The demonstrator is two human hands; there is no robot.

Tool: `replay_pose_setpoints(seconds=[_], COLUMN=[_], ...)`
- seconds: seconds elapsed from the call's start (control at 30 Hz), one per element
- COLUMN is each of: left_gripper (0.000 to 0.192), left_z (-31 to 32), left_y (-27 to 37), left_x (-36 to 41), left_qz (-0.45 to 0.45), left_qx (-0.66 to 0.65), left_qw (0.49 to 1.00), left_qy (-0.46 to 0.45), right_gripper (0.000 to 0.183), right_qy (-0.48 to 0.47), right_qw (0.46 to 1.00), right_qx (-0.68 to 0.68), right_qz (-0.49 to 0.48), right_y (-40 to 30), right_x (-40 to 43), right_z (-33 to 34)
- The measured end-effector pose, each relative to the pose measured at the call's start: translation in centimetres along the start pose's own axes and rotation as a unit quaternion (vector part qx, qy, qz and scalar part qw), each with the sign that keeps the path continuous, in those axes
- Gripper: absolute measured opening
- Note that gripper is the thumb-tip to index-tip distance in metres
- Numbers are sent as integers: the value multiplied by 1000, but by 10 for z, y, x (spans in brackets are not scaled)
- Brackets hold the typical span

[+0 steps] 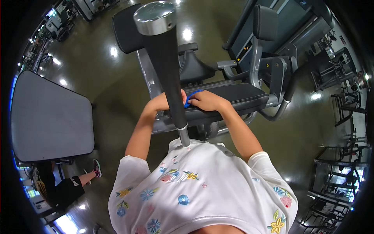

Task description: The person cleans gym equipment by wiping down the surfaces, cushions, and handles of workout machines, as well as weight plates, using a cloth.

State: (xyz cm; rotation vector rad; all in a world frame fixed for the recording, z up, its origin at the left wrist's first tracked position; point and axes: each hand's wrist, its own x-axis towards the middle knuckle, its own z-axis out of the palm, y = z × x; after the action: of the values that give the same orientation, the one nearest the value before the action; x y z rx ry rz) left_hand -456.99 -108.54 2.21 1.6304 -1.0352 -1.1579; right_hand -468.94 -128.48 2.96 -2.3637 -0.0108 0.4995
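Both hands are over the black padded seat [245,95] of a gym machine. My right hand [209,100] rests on a blue cloth [193,97], its fingers bent over the cloth's edge at the pad. Just to its left, my left hand [163,101] reaches behind a black foam-covered handle bar [166,73] with a metal end cap; only part of its fingers shows beside the cloth. Whether the left hand holds the cloth is hidden by the bar.
A padded backrest [265,22] and a curved grip [292,84] rise on the right, a dark pad [127,27] at upper left. A large grey panel [54,117] stands left, with a person [62,190] near it. More gym machines line the far right.
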Motion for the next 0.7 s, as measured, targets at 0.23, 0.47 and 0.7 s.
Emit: replay_pose_setpoints(seconds=[0.23,0.47,0.7], left_gripper=[11,30,39], left_z=[-8,9,21], left_y=[26,-11,25], left_x=[-23,-15,-37], left_qz=[-58,49,45], left_qx=[72,157,113], left_qw=[993,985,981], left_qy=[68,51,152], right_gripper=[34,24,17], right_qy=[33,147,231], right_qw=[991,981,967], right_qx=[47,10,-3], right_qz=[-117,-130,-105], right_y=[-27,-17,-17], right_x=[-38,-37,-41], right_z=[-10,5,6])
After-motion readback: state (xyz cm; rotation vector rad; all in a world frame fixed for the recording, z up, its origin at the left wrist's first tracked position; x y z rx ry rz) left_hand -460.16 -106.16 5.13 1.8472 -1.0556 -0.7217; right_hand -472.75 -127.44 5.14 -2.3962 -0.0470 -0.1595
